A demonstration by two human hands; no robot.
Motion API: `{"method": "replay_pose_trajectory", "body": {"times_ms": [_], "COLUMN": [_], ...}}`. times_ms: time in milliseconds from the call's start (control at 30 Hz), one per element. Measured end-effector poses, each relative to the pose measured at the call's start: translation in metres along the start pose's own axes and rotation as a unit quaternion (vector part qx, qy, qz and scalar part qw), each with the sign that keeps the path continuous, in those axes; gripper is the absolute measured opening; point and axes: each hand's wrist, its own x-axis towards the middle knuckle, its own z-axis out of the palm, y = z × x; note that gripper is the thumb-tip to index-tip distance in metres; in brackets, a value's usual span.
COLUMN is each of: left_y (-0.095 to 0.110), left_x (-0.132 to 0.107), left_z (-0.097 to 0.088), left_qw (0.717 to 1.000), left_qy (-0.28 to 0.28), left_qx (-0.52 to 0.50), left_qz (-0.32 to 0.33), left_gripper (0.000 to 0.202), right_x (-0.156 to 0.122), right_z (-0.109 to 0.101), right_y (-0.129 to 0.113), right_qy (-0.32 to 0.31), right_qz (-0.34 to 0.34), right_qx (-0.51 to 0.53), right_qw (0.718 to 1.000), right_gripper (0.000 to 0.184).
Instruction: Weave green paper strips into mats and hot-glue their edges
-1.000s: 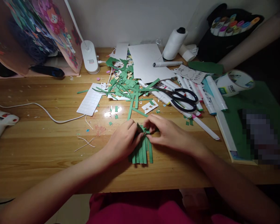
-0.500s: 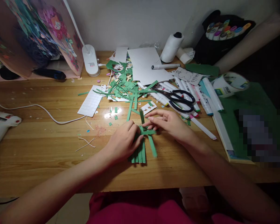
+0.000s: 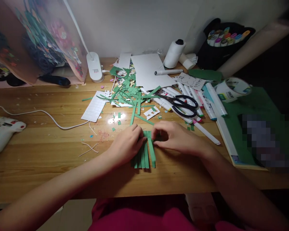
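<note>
Several green paper strips [image 3: 141, 157] lie side by side on the wooden desk, joined at their upper end by crossing strips. My left hand [image 3: 130, 141] is closed over their left part, thumb pressing on the paper and pinning it. With thumb and fingers pinched, my right hand [image 3: 174, 136] grips a green strip at the right edge of the woven part. One loose strip [image 3: 152, 154] slants down between my hands, apart from the row. The fingers hide part of the crossing.
Green paper scraps [image 3: 127, 86], black-handled scissors [image 3: 184, 104] and several markers [image 3: 209, 104] lie behind my hands. A glue gun [image 3: 6, 133] is at the left, a tape roll [image 3: 233, 89] and green mat [image 3: 262, 106] at the right. A white lamp base [image 3: 95, 67] stands at the back.
My right hand has come down and closed at the strips' right edge. The strip that stood upright there is no longer raised, and the slanting strip has swung left toward the row.
</note>
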Motion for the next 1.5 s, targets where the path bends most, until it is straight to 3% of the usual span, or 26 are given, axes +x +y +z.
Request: {"method": "replay_pose_trajectory", "body": {"times_ms": [133, 233, 400, 533, 633, 800, 1067, 1500], "left_y": [-0.001, -0.003, -0.004, 0.003, 0.011, 0.016, 0.013, 0.014], "left_x": [-0.006, -0.016, -0.032, -0.041, -0.049, -0.060, -0.060, -0.057], "left_z": [0.002, 0.003, 0.002, 0.003, 0.004, 0.008, 0.015, 0.010], "left_qw": [0.999, 0.995, 0.952, 0.922, 0.913, 0.931, 0.928, 0.928], "left_qy": [0.030, 0.040, 0.081, 0.099, 0.104, 0.107, 0.118, 0.105], "left_qx": [0.001, 0.068, 0.216, 0.281, 0.317, 0.293, 0.268, 0.264], "left_qz": [0.011, 0.060, 0.201, 0.248, 0.234, 0.189, 0.229, 0.240], "left_gripper": [0.011, 0.024, 0.036, 0.038, 0.041, 0.046, 0.039, 0.039], "right_x": [0.000, 0.001, 0.001, 0.004, 0.006, 0.009, 0.008, 0.008], "right_z": [-0.001, 0.001, 0.001, 0.001, 0.005, 0.016, 0.020, 0.019], "right_y": [0.000, 0.001, 0.003, 0.002, 0.001, 0.003, 0.005, 0.007], "right_qy": [-0.023, -0.017, -0.020, -0.015, -0.001, 0.029, 0.038, 0.050], "right_qz": [-0.019, -0.019, -0.026, -0.046, -0.058, -0.069, -0.096, -0.130], "right_qx": [-0.058, -0.057, -0.069, -0.088, -0.095, -0.098, -0.133, -0.143], "right_qw": [0.998, 0.998, 0.997, 0.995, 0.994, 0.992, 0.986, 0.980], "right_gripper": [0.015, 0.011, 0.009, 0.007, 0.006, 0.007, 0.005, 0.009]}}
